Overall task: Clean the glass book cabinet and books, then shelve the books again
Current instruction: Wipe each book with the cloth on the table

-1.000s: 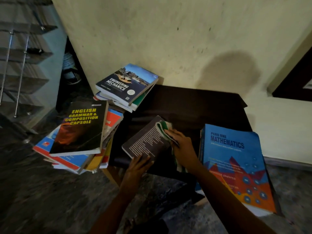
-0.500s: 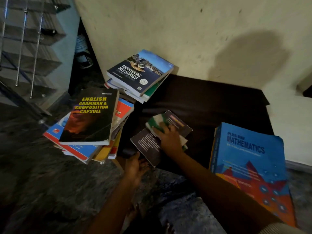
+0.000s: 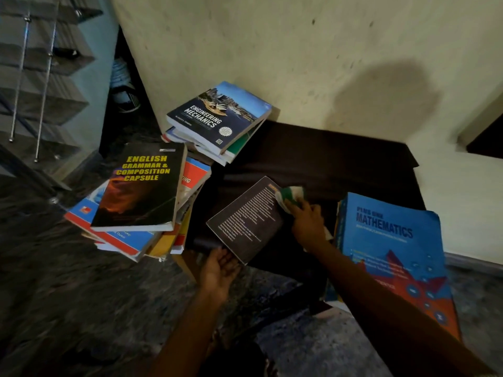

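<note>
A thin dark book (image 3: 246, 219) with white back-cover text lies tilted over the dark low table (image 3: 326, 159). My left hand (image 3: 220, 268) holds its near lower corner from beneath. My right hand (image 3: 307, 224) grips a green and white cloth (image 3: 290, 194) against the book's right edge, near its far corner. To the left is a leaning stack topped by the English Grammar book (image 3: 141, 186). Behind it sits a second stack with the Engineering Mechanics book (image 3: 217, 115) on top. The blue Mathematics book (image 3: 392, 254) lies at the right.
A pale wall (image 3: 299, 50) rises just behind the table. Glass shelves on metal rods (image 3: 40, 77) stand at the far left. Dark mottled floor (image 3: 68, 308) spreads in front. A dark frame (image 3: 487, 137) is at the right edge.
My right hand has slid the cloth from the middle of the cover to the book's far right edge. The left hand keeps its hold on the near corner.
</note>
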